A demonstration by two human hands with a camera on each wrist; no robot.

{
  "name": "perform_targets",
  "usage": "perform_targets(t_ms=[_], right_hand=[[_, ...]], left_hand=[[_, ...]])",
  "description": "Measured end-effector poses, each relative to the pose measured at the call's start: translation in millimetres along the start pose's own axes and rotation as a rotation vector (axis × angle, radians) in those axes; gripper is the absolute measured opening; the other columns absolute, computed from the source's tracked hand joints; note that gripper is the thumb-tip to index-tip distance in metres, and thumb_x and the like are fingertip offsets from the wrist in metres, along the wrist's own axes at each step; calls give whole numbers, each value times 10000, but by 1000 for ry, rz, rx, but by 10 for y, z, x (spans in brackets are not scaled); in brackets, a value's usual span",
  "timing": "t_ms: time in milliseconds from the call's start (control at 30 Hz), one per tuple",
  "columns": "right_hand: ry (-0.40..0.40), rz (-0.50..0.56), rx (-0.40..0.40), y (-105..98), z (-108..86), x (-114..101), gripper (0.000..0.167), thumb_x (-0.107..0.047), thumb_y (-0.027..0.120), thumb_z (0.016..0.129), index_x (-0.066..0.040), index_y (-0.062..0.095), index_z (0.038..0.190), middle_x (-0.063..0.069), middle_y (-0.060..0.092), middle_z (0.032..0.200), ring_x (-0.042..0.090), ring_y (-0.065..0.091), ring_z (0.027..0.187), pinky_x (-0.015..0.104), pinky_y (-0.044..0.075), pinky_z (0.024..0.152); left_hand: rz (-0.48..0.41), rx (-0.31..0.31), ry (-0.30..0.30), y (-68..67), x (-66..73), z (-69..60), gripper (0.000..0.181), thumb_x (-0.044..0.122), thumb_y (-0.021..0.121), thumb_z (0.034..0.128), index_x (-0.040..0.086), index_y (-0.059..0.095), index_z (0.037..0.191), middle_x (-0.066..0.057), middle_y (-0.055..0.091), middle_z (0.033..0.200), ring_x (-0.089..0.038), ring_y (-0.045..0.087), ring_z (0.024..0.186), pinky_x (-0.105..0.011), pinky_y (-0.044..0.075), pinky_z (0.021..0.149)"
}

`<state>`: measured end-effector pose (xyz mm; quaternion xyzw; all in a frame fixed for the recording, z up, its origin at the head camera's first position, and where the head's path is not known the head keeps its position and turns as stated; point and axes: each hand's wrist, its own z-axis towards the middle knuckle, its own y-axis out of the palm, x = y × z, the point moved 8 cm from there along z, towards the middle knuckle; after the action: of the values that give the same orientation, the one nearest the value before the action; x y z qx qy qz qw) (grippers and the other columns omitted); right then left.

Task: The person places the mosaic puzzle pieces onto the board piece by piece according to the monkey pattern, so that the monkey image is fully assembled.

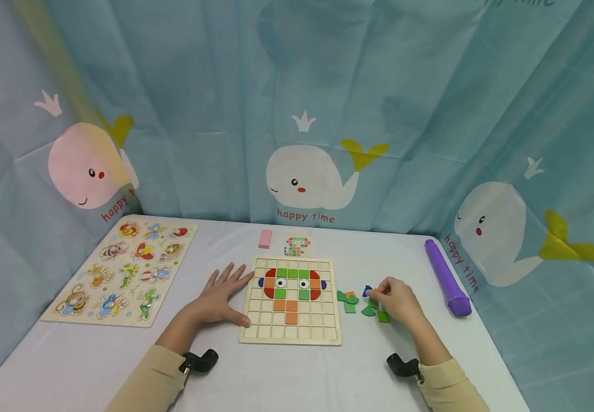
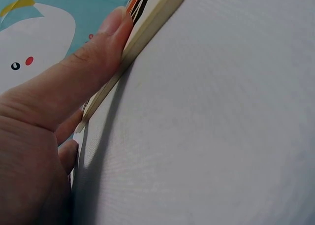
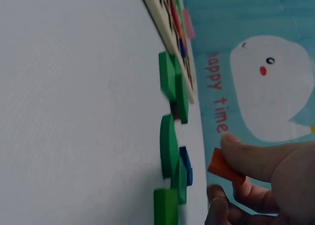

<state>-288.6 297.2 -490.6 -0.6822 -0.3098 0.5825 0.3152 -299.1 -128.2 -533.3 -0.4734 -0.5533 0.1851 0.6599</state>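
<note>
My left hand (image 1: 220, 298) splays at nine o'clock of the grid board (image 1: 266, 332), thumb touching its edge, and at three, my right hand (image 1: 399, 298) pinches an orange piece (image 3: 224, 167) near green pieces (image 3: 169, 146)!

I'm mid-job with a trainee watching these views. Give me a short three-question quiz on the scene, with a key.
1. What colour is the piece that the right hand pinches?
2. True or false: the left hand is touching the animal puzzle.
3. Which of these lies nearest the small picture card?
A) the animal puzzle
B) the pink block
C) the purple baton

Key:
1. Orange.
2. False: the left hand touches the edge of the grid board.
3. B.
</note>
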Motion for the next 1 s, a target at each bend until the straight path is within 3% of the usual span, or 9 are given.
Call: perform_targets(t_ms=[367,1000], right_hand=[[-64,86,-17,127,-91,-384,328,-364,782,887,-96,597,842,51,670,712,141,510,603,267,405,519],[-222,81,-122,512,-259,-971,51,-146,758,907,-120,714,905,-40,675,770,122,581,680,251,512,604]], left_hand=[[1,-2,3,1,-14,10,1263,700,863,559,206,333,1593,-120,168,1694,-402,-6,1566,-635,-43,1225],[1,-3,2,8,-23,1,1276,732,846,552,209,330,1595,-104,165,1697,-395,-14,1567,-626,-51,1228]])
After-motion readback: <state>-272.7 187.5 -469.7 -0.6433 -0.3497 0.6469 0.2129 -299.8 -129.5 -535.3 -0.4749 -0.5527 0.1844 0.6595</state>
